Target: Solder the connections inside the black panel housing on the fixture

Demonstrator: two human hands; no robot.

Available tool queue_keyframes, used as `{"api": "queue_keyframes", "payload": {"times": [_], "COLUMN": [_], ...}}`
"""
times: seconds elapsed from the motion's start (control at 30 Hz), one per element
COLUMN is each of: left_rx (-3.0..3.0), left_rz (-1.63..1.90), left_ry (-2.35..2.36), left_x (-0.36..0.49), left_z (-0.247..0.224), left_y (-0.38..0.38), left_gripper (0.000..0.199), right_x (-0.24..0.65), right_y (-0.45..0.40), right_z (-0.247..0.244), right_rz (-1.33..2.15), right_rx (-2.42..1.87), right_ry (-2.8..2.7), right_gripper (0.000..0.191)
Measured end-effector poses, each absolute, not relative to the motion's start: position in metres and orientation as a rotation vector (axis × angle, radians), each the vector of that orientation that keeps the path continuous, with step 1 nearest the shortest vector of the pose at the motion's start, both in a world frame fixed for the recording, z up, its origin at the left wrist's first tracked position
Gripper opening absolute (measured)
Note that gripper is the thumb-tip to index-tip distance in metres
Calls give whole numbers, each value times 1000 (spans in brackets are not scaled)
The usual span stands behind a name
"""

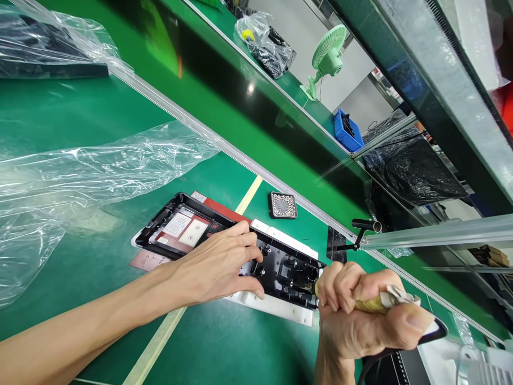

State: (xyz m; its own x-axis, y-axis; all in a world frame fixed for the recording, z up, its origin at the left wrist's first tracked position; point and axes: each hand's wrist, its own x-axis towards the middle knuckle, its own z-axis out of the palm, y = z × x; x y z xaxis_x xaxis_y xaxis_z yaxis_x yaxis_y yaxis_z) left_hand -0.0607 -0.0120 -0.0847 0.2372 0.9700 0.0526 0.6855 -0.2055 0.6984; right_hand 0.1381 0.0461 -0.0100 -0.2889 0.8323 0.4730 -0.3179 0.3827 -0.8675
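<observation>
Black housing (224, 243) on a white fixture (280, 307), green bench mat (224, 342), yellow-handled driver (371, 305).

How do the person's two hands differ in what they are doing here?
The left hand lies flat and spread on the black plastic housing, while the right hand is curled in a fist around a yellow-handled tool. The left presses down; the right grips. Both work at the housing's right end.

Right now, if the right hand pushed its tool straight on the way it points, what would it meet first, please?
Most likely the black plastic housing. The right hand holds a yellow-handled tool aimed left at the housing's near end, where its tip seems already to touch. The left hand lies farther along; depth is unclear.
</observation>
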Motion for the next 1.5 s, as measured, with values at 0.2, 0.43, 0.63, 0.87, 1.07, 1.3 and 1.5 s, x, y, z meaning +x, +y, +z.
{"api": "queue_keyframes", "payload": {"times": [0.2, 0.43, 0.63, 0.87, 1.07, 1.3, 1.5], "left_rx": [1965, 1970, 1965, 1971, 1965, 1971, 1972], "left_rz": [661, 672, 679, 678, 674, 670, 656], "left_ry": [1514, 1511, 1510, 1506, 1511, 1508, 1507], "left_x": [-61, -61, -61, -61, -60, -61, -61], "left_z": [-83, -85, -85, -85, -84, -84, -83], "left_y": [-12, -11, -12, -13, -11, -13, -12], "left_gripper": [52, 51, 52, 51, 49, 48, 48], "right_x": [138, 139, 137, 138, 140, 141, 141], "right_y": [47, 46, 46, 47, 47, 46, 46], "right_z": [-11, -11, -10, -12, -12, -14, -14], "right_rz": [1209, 1207, 1211, 1227, 1236, 1231, 1230], "right_rx": [-480, -498, -486, -468, -462, -469, -470], "right_ry": [-1465, -1454, -1461, -1463, -1463, -1447, -1444], "right_gripper": [44, 47, 45, 44, 44, 42, 45]}}
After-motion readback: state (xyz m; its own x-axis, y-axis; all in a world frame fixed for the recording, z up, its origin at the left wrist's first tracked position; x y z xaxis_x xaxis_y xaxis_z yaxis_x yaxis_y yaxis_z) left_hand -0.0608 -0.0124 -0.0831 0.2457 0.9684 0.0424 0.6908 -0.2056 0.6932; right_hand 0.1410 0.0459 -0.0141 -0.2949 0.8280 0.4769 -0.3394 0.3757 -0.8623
